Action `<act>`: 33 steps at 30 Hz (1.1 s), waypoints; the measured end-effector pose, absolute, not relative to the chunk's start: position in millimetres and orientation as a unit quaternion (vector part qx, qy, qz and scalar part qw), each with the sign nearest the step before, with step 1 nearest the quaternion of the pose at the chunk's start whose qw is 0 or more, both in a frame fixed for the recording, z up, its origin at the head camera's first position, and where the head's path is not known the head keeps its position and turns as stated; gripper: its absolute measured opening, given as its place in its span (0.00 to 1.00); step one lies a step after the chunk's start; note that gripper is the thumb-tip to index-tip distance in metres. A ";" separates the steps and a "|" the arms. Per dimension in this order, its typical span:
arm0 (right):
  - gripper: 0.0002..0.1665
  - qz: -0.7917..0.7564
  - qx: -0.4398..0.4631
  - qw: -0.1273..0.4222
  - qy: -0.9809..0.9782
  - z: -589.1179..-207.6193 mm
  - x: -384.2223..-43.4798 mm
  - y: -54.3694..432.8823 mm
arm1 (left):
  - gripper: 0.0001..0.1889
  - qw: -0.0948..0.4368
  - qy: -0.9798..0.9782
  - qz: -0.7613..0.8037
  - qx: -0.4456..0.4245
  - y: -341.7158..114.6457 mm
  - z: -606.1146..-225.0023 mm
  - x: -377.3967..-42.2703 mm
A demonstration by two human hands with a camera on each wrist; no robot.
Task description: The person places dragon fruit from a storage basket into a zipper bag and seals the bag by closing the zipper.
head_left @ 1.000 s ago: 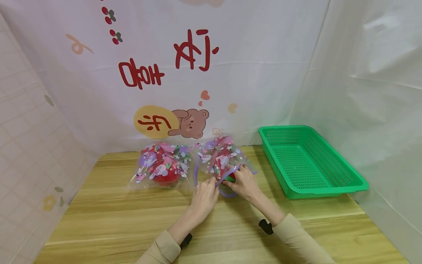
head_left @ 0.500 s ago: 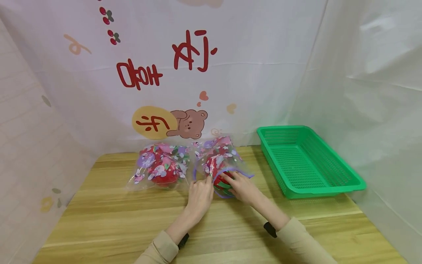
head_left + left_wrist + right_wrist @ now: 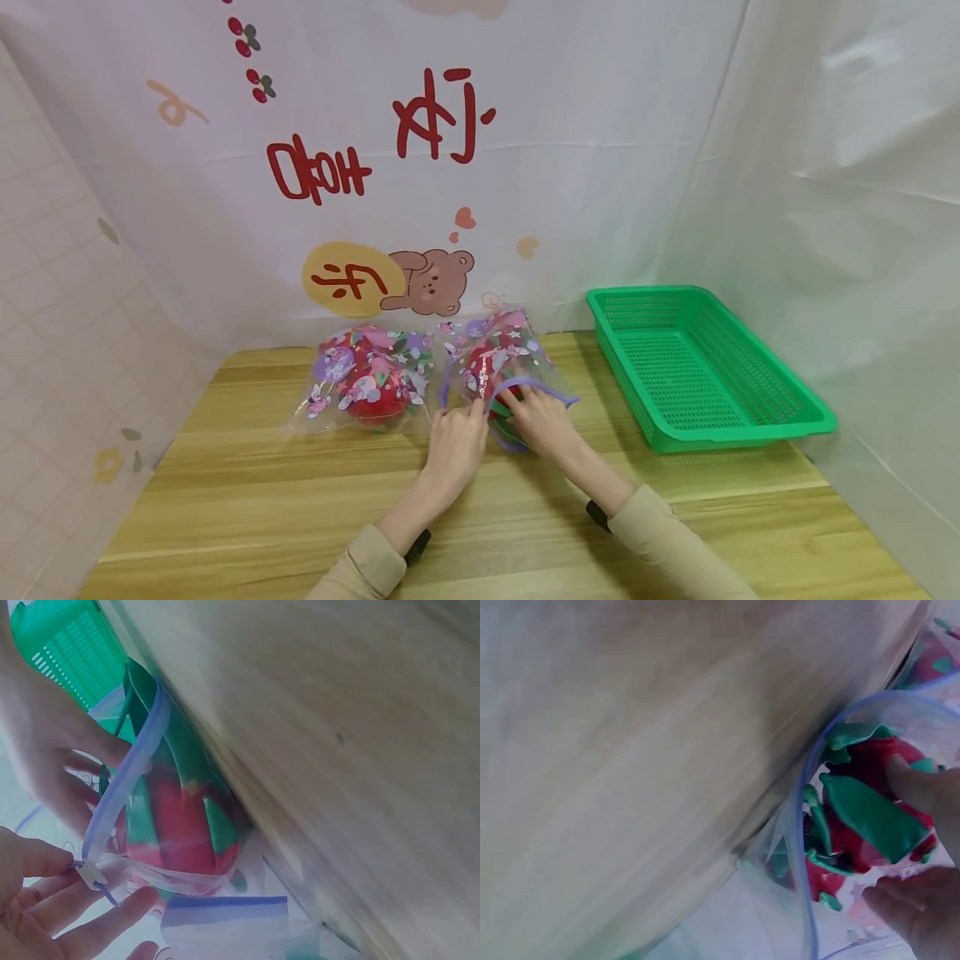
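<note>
A clear printed zip bag (image 3: pixel 465 329) with a purple rim lies at the table's back middle, its mouth facing me. My left hand (image 3: pixel 457 442) pinches the left of that rim; in the left wrist view its thumb and a finger are at the white slider (image 3: pixel 91 874). Inside the mouth sits a red dragon fruit (image 3: pixel 874 817) with green leafy scales, stem end outward. My right hand (image 3: pixel 543 423) reaches into the mouth. Its thumb touches the fruit in the right wrist view, while the other fingers stand apart from it. Another red item behind is partly hidden by the print.
Left of this bag lies a second printed bag (image 3: pixel 372 396) with red fruit in it. A green perforated basket (image 3: pixel 720 436) stands on the right of the wooden table (image 3: pixel 315 492). White printed sheets (image 3: pixel 585 208) hang behind and at both sides.
The dragon fruit has gone into the bag mouth with my right hand, which now lies over it with fingers spread. My left hand has shifted slightly left, still on the rim.
</note>
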State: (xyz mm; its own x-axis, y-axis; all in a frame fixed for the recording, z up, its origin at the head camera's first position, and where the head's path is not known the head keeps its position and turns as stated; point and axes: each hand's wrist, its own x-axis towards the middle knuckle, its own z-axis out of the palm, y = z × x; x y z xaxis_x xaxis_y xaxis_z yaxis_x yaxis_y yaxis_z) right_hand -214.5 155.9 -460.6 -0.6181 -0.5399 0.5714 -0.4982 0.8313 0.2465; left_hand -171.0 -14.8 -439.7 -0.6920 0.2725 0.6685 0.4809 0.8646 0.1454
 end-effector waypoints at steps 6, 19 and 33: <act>0.32 -0.056 0.314 0.348 -0.881 -454.9 -202.8 159.8 | 0.07 0.333 -0.902 -0.165 -0.218 -18.3 -438.4 -173.4; 0.21 -0.050 0.390 0.296 -0.870 -460.0 -212.8 155.6 | 0.09 0.330 -0.904 -0.146 -0.228 -18.6 -435.8 -173.9; 0.25 -0.021 0.292 0.364 -0.884 -455.6 -211.1 150.2 | 0.10 0.313 -0.908 -0.169 -0.221 -22.5 -434.1 -176.6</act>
State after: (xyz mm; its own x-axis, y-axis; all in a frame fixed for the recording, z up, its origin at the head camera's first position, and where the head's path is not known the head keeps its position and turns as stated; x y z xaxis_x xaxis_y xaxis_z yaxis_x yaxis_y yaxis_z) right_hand -211.1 150.2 -455.6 -0.5655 -0.5308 0.6312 -0.5009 0.8291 0.2485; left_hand -176.6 -22.5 -434.1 -0.7068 0.2956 0.6427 0.5071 0.8451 0.1690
